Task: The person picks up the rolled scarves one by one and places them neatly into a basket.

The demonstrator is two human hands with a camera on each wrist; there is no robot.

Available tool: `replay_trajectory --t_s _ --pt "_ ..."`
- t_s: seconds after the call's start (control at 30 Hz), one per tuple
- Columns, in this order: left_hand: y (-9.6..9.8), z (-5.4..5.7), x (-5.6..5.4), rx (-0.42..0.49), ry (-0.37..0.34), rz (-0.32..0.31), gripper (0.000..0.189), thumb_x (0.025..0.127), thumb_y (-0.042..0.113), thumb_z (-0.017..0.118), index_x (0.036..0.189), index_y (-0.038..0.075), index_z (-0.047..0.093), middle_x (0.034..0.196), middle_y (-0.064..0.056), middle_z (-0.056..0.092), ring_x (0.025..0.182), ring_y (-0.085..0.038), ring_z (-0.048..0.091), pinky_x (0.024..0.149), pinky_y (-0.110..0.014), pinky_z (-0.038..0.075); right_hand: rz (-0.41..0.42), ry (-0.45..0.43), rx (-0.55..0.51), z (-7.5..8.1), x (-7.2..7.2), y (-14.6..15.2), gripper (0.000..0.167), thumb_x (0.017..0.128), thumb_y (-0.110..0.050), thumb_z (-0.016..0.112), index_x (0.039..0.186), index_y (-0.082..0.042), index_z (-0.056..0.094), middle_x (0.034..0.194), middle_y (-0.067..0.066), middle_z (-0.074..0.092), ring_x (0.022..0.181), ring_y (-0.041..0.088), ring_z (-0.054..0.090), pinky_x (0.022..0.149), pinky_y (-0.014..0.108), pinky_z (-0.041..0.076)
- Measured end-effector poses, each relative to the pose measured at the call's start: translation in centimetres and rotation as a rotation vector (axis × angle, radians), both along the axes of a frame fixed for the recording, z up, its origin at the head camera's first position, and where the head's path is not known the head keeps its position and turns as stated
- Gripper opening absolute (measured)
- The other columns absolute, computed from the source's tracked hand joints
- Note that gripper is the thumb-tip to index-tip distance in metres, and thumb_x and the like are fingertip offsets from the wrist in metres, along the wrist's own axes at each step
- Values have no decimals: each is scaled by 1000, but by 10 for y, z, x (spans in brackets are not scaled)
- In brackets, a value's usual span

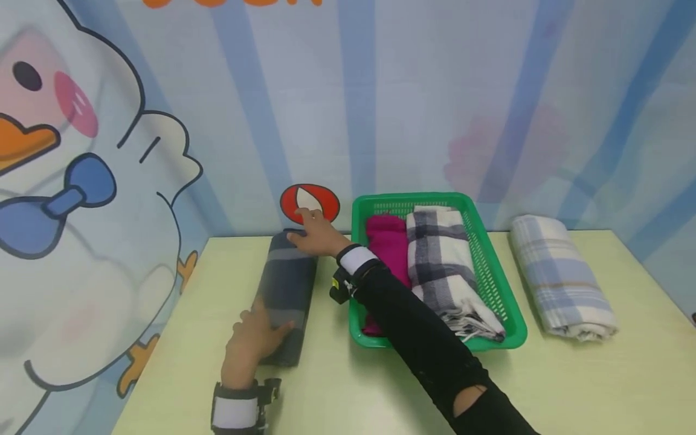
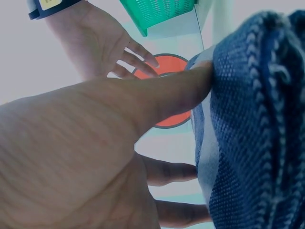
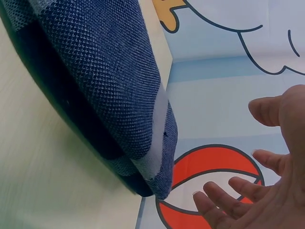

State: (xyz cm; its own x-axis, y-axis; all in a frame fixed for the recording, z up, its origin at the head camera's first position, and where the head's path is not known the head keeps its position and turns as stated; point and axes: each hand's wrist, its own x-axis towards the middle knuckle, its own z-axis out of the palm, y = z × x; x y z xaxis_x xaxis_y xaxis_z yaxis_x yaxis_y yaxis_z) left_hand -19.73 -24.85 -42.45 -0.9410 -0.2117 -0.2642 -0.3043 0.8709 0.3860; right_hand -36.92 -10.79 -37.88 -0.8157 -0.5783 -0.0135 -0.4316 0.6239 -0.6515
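Observation:
A folded dark blue cloth with grey bands (image 1: 288, 278) lies lengthwise on the left part of the table. My left hand (image 1: 251, 341) rests on its near end, fingers spread; in the left wrist view the thumb and fingertips touch the woven cloth (image 2: 257, 124). Over the far end reaches my right hand (image 1: 316, 235). The right wrist view shows this hand (image 3: 286, 186) with loosely extended fingers, nothing in them, apart from the cloth's end (image 3: 114, 81).
A green basket (image 1: 502, 302) stands right of the dark cloth. Inside lie a folded magenta cloth (image 1: 387, 241) and a fringed black-and-white plaid cloth (image 1: 440, 260). Farther right on the table (image 1: 337, 393) is a folded light blue plaid cloth (image 1: 562, 278). A printed backdrop (image 1: 413, 121) rises behind the table.

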Motion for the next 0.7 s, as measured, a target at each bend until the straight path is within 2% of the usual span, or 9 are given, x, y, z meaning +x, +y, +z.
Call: replay_trajectory --t_s 0.33,0.5,0.7 --pt "2 5 0 -14 -13 -31 94 95 42 63 150 -15 13 134 -49 38 117 -65 47 91 -68 47 -19 -43 -55 -11 0 -1 66 103 -33 50 157 -8 20 159 22 24 148 33 30 119 48 33" --pt "1 6 0 -15 -3 -48 95 94 41 64 150 -16 12 132 -50 40 115 -65 48 93 -68 46 -34 -56 -55 -13 0 0 66 103 -34 49 157 -9 20 160 23 21 146 35 33 118 49 34" --pt "0 5 -1 0 -12 -41 96 93 41 65 151 -15 12 130 -50 40 115 -64 49 93 -68 46 -46 -59 -42 -13 0 2 67 103 -33 49 157 -8 20 160 23 21 144 38 36 117 50 35"
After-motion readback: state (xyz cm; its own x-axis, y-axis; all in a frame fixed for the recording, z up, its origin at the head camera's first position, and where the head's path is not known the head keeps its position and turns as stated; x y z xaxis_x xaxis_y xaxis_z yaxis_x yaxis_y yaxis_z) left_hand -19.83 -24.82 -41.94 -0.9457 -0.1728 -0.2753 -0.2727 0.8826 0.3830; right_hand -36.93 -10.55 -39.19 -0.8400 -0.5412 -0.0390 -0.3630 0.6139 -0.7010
